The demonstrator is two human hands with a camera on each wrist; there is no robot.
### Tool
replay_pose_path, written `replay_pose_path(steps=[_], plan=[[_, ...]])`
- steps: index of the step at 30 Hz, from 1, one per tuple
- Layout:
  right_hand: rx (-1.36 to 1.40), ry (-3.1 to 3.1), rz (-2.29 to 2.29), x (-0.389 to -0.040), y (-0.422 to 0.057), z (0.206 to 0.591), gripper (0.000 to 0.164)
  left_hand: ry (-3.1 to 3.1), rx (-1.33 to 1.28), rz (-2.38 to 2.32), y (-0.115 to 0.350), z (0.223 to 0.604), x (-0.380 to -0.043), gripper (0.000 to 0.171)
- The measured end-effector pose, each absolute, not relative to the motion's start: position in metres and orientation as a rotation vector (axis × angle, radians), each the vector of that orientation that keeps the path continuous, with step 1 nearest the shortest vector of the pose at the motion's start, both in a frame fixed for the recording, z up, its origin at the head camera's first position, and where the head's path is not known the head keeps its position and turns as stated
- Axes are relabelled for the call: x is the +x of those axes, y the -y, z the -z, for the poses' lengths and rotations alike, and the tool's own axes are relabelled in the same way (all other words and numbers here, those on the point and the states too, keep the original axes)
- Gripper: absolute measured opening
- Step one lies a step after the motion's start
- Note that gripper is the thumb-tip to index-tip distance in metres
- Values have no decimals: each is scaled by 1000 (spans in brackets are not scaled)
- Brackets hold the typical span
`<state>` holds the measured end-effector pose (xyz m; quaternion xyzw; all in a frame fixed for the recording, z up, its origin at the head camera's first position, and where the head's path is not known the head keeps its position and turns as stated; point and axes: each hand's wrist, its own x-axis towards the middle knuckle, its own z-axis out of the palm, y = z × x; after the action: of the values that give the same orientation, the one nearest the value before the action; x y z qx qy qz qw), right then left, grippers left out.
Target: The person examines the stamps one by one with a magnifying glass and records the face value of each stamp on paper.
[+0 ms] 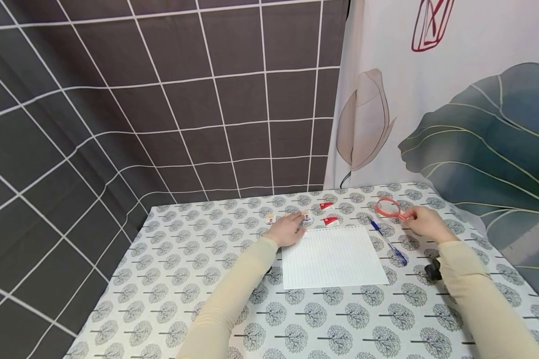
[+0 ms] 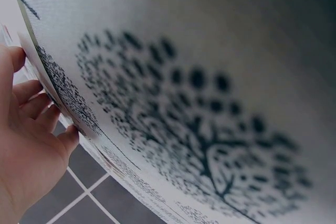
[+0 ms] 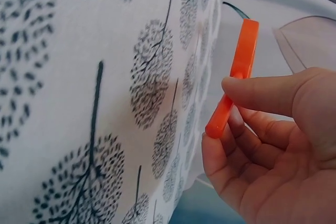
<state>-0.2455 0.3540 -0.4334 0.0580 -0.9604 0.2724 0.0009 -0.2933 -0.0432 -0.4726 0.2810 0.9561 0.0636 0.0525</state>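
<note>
My right hand pinches the handle of an orange-red magnifying glass between thumb and fingers. Its round frame shows near the back right of the table in the head view. My left hand reaches flat over the top left corner of a lined white sheet, its relaxed fingers resting among small printed cards. One pale card lies left of the fingers, and another card is partly hidden by the fingertips. Just to the right are two red-and-white cards, a nearer card and a farther card.
A blue pen lies slantwise between the sheet and my right hand. The table wears a white cloth with grey tree prints. Behind it hang a dark gridded curtain and a pale curtain with large leaves.
</note>
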Motion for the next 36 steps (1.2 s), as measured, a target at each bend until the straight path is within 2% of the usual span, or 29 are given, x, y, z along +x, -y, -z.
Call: replay_pose_path(steps=[10, 36], plan=[[139, 3044, -908, -240, -362, 438, 24, -2905, 851, -183, 43, 472, -293, 56], [92, 3117, -955, -237, -365, 450, 20, -2893, 845, -202, 42, 471, -292, 55]])
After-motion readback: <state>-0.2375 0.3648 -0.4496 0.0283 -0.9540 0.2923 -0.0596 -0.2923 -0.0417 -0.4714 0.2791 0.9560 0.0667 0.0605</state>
